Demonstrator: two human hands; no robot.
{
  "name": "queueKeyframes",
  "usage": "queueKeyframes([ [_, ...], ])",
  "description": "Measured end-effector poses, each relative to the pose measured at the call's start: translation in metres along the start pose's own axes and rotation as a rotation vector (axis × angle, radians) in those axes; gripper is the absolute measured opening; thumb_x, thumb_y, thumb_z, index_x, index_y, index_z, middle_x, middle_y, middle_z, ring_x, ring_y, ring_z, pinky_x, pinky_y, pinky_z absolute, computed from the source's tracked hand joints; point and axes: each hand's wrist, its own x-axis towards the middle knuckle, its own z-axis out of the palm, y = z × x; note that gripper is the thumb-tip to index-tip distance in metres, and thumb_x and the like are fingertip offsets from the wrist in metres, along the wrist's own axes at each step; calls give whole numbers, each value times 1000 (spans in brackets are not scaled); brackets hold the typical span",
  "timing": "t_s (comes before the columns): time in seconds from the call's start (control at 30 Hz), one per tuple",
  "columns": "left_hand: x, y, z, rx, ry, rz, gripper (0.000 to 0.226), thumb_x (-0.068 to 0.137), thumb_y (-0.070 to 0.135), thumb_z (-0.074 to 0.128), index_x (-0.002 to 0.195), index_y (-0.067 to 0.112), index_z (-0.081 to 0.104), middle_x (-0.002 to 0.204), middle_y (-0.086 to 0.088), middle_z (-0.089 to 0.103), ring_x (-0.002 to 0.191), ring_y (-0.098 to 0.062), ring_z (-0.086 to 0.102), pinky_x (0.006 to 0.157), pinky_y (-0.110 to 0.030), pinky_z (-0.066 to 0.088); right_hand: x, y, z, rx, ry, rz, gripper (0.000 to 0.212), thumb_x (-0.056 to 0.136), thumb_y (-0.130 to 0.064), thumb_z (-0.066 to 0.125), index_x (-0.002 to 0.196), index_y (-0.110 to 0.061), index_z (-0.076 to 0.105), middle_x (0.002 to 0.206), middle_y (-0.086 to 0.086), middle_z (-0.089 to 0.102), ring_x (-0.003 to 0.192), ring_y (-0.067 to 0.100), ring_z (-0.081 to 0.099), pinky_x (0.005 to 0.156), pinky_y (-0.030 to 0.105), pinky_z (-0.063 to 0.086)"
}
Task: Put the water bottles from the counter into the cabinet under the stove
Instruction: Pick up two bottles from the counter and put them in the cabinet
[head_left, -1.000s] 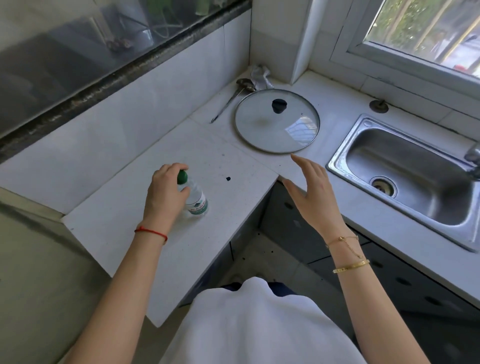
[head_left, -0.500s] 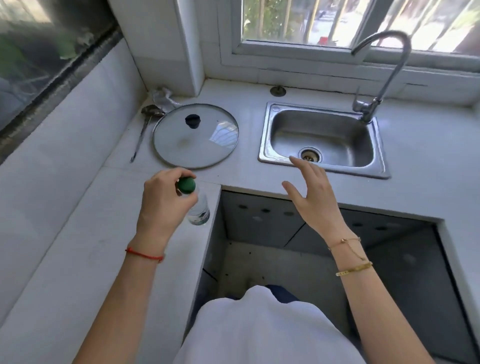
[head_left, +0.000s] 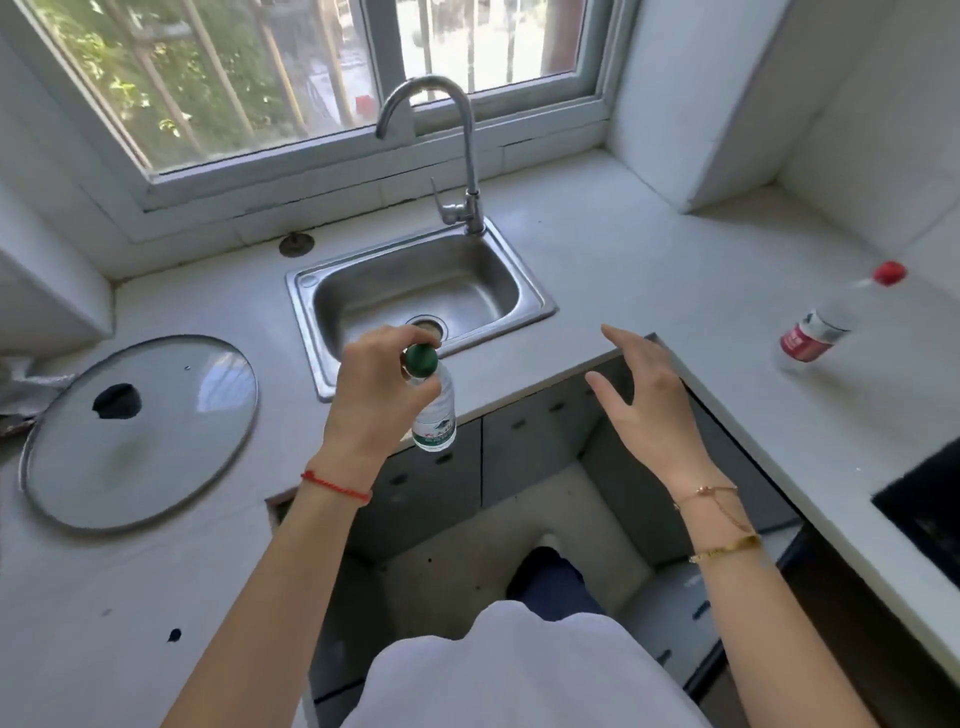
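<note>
Head view: the left hand gripped a green-capped water bottle by its neck, fingers curled around the top just below the cap, and held it upright in the air over the front edge of the counter, just in front of the sink. The right hand hung open, fingers spread and relaxed, holding nothing, above the corner of the counter. A second, red-capped water bottle stood on the counter to the right, well apart from both hands. Near it, at the right edge, the dark corner of the stove was visible. Grey cabinet doors ran below the counter. A glass pot lid lay flat on the counter to the left of the sink, and a curved faucet rose behind the basin beneath the window.
</note>
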Motion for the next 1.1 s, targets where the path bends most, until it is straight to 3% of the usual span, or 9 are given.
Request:
queueKeyframes([
  [0.13, 46, 35, 51, -57, -94, 95, 31, 68, 2, 75, 96, 16, 73, 87, 4, 68, 74, -14, 60, 71, -23, 51, 20, 42, -35, -67, 108, 97, 51, 94, -29, 57, 142, -18, 43, 143, -1, 47, 136, 14, 35, 116, 33, 29],
  [0.27, 89, 74, 102, -65, -172, 183, 29, 71, 6, 75, 98, 17, 73, 89, 3, 68, 74, -14, 60, 69, -22, 49, 44, 83, -73, -114, 187, 171, 50, 95, -27, 57, 142, -17, 42, 144, 1, 46, 136, 16, 36, 110, 25, 26],
  [0.47, 143, 129, 169, -72, -269, 266, 34, 70, 3, 73, 99, 19, 72, 89, 2, 69, 78, -17, 61, 72, -24, 50, 84, 155, -137, -192, 368, 278, 47, 93, -20, 58, 138, -12, 46, 140, 7, 50, 132, 23, 39, 112, 36, 35],
  [0.53, 156, 144, 190, -75, -296, 290, 34, 70, 4, 73, 99, 20, 72, 90, 3, 69, 78, -15, 60, 70, -16, 45, 98, 186, -157, -243, 410, 329, 46, 92, -19, 59, 135, -9, 49, 138, 10, 51, 131, 28, 41, 109, 37, 33],
  [0.6, 166, 157, 208, -76, -322, 314, 33, 71, 4, 73, 99, 20, 72, 91, 4, 69, 79, -14, 59, 68, -10, 40, 112, 217, -173, -285, 414, 395, 44, 89, -18, 59, 131, -9, 51, 136, 11, 52, 128, 32, 43, 106, 39, 35],
  [0.77, 182, 180, 246, -88, -381, 366, 32, 71, 6, 73, 98, 22, 72, 89, 7, 67, 78, -13, 58, 71, -17, 42, 137, 264, -193, -318, 388, 544, 46, 91, -21, 58, 134, -10, 49, 141, 11, 46, 129, 34, 40, 106, 42, 35],
  [0.93, 197, 193, 272, -94, -471, 402, 32, 71, 6, 73, 99, 22, 72, 90, 5, 68, 76, -13, 57, 67, -8, 39, 153, 283, -192, -270, 335, 647, 46, 94, -22, 53, 138, -11, 44, 142, 13, 44, 129, 36, 38, 106, 43, 36],
  [1.1, 207, 199, 286, -95, -523, 438, 31, 72, 6, 74, 100, 20, 72, 92, 3, 69, 78, -14, 57, 69, -13, 40, 163, 292, -187, -261, 370, 654, 31, 90, -14, 57, 119, -10, 49, 120, 15, 57, 111, 36, 47, 87, 37, 42],
])
